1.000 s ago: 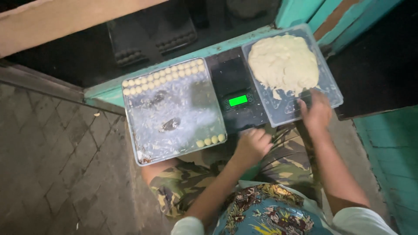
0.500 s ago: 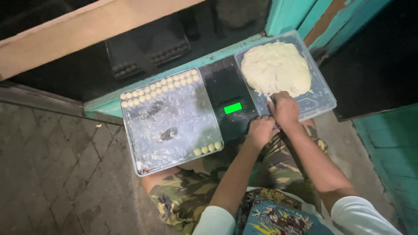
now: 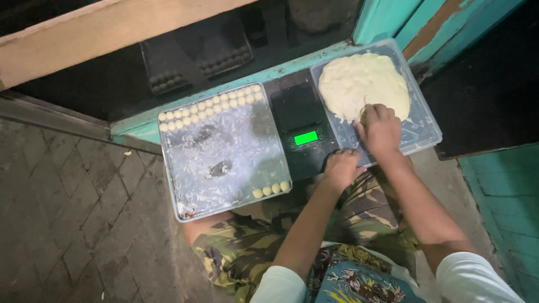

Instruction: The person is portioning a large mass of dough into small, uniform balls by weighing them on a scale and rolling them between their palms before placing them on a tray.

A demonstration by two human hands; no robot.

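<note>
So, the right hand point(image 3: 380, 130) sits at the near edge of the big pale lump of soft dough point(image 3: 364, 84), fingers curled down into it, pinching at the dough. That dough lies in a clear plastic rectangular tray point(image 3: 422, 126) on the right. The left hand point(image 3: 341, 168) is loosely clenched at the front corner of the small black digital scale point(image 3: 302, 130) with its glowing green display, between the two trays; can't tell if it's holding anything. On the left there's a flour-dusted metal tray point(image 3: 224, 151) with rows of little round dough balls point(image 3: 210, 105) along the far edge and a few point(image 3: 272, 189) near the front corner.
</note>
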